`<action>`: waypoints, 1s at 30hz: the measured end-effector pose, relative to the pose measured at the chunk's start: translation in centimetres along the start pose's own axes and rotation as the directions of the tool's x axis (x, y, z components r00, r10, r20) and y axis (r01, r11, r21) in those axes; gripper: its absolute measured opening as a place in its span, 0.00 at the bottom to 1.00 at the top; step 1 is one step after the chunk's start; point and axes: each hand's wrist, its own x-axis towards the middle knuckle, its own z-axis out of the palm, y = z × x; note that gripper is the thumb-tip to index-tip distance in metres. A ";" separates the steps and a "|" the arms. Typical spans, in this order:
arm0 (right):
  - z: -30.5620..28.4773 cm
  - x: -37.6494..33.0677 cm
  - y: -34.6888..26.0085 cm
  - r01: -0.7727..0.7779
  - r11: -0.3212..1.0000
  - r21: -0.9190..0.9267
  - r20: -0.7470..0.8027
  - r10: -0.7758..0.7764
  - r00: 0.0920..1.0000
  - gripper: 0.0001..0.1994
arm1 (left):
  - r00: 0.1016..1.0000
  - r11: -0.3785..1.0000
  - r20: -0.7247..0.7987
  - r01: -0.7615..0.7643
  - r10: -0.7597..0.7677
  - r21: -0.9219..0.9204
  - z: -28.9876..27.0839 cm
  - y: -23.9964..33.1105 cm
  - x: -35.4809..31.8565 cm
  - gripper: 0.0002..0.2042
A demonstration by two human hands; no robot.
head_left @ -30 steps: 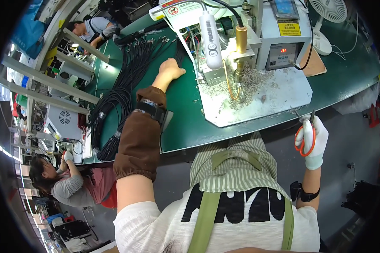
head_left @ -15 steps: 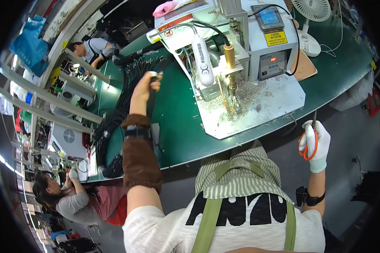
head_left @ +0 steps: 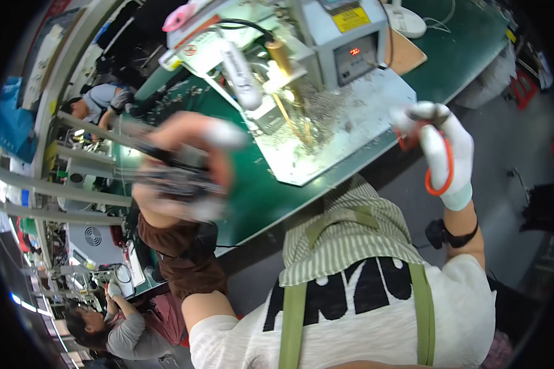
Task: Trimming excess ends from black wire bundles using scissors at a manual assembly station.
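My left hand (head_left: 184,163) is closed around a bundle of black cables (head_left: 166,175) (blurred), raised over the green surface (head_left: 258,197) just left of the grey metal plate (head_left: 338,123). My gloved right hand (head_left: 440,150) grips orange-handled scissors (head_left: 440,175) off the surface's edge.

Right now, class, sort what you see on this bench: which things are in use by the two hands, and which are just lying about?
In use:
left hand, blurred, gripping a black cable
right hand, gloved, holding orange-handled scissors

Lying about:
grey machine
white fan base
brown board
scrap-littered work plate
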 end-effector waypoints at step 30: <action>4.8 0.0 5.1 -0.166 0.963 -0.211 0.558 0.258 0.788 0.12 | 0.595 0.811 -0.607 0.137 -0.527 -0.569 12.1 -13.6 2.9 0.17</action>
